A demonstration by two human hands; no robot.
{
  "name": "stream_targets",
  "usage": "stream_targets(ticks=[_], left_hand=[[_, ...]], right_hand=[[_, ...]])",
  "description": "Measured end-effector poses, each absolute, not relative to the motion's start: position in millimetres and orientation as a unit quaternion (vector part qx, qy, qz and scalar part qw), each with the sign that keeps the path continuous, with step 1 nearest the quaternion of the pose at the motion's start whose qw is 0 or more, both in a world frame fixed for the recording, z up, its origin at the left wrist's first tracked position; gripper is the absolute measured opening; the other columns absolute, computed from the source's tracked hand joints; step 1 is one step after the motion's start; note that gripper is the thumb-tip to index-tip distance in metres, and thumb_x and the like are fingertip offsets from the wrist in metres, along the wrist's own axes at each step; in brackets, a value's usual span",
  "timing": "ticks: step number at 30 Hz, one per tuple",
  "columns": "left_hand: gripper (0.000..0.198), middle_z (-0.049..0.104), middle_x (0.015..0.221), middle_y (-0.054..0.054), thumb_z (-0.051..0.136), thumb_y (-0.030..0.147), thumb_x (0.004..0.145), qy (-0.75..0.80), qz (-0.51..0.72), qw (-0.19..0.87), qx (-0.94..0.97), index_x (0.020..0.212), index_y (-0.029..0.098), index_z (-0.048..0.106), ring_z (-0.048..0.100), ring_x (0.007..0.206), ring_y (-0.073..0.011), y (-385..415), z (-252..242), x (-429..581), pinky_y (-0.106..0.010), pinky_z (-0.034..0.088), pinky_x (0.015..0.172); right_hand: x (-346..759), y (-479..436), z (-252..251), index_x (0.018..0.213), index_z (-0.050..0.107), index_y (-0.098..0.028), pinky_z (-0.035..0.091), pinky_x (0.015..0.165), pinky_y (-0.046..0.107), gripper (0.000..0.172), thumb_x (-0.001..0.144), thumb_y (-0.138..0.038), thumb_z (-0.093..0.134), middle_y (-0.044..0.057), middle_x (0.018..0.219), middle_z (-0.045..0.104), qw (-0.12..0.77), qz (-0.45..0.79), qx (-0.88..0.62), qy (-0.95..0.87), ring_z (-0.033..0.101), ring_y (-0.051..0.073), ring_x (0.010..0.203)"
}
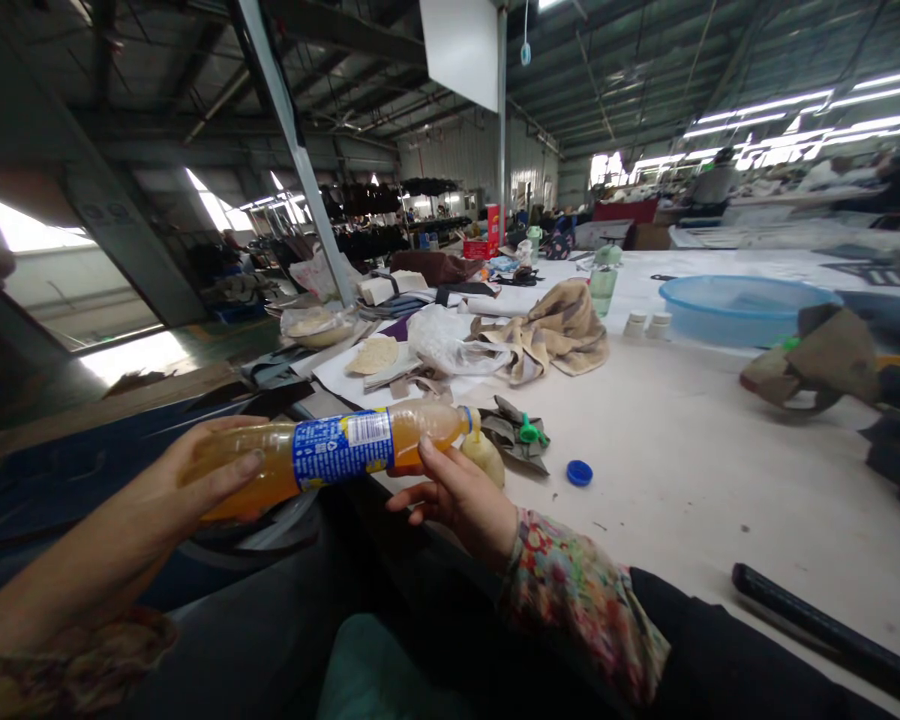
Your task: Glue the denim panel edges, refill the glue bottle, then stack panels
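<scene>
My left hand is wrapped round the base end of a clear plastic drink bottle with a blue label and orange-yellow liquid. The bottle lies almost level in the air, its uncapped mouth pointing right. Under its neck is my right hand, thumb up against the bottle's side and fingers apart. Close behind that hand, at the bottle's mouth, stands a small yellowish container, partly hidden. A blue bottle cap lies on the table. Beside the container, a green nozzle-like piece rests on grey scraps.
A black bar-like object lies at the table's near right. Farther back are a blue basin, a tan cloth, a plastic bag, two small white jars and a greenish bottle. Brown scraps sit at right.
</scene>
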State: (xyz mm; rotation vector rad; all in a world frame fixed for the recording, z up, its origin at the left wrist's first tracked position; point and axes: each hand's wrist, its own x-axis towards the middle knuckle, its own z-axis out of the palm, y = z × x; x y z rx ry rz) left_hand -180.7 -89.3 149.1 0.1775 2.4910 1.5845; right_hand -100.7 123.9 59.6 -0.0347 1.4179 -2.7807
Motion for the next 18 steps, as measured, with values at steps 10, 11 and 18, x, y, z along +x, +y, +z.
stream_targets(ticks=[10,11,18], left_hand=[[0.082,0.055,0.117,-0.004,0.075,0.061,0.043,0.839,0.535,0.083,0.059,0.113,0.029,0.047,0.059,0.095,-0.0199,-90.9,147.1,-178.8,-0.019,0.053,0.062],[0.084,0.055,0.116,-0.004,0.076,0.061,0.041,0.839,0.535,0.083,0.056,0.112,0.029,0.047,0.059,0.094,-0.0200,-90.9,147.0,-178.7,-0.019,0.053,0.062],[0.077,0.054,0.117,-0.003,0.074,0.061,0.047,0.838,0.535,0.085,0.068,0.113,0.031,0.047,0.058,0.095,-0.0190,-91.2,145.9,-179.2,-0.019,0.053,0.063]], right_hand=[[-101.0,123.3,60.3,0.108,0.050,-0.016,0.044,0.048,0.016,0.031,0.089,-0.041,0.048,0.007,0.096,0.060,0.011,-0.891,-0.008,0.453,0.063,0.010,0.063],[-101.0,123.3,60.0,0.108,0.050,-0.017,0.044,0.048,0.016,0.031,0.089,-0.041,0.048,0.007,0.096,0.060,0.011,-0.891,-0.009,0.453,0.063,0.010,0.063],[-101.0,123.7,58.7,0.108,0.049,-0.016,0.043,0.048,0.016,0.032,0.090,-0.041,0.048,0.007,0.097,0.060,0.011,-0.891,-0.009,0.453,0.063,0.010,0.064]])
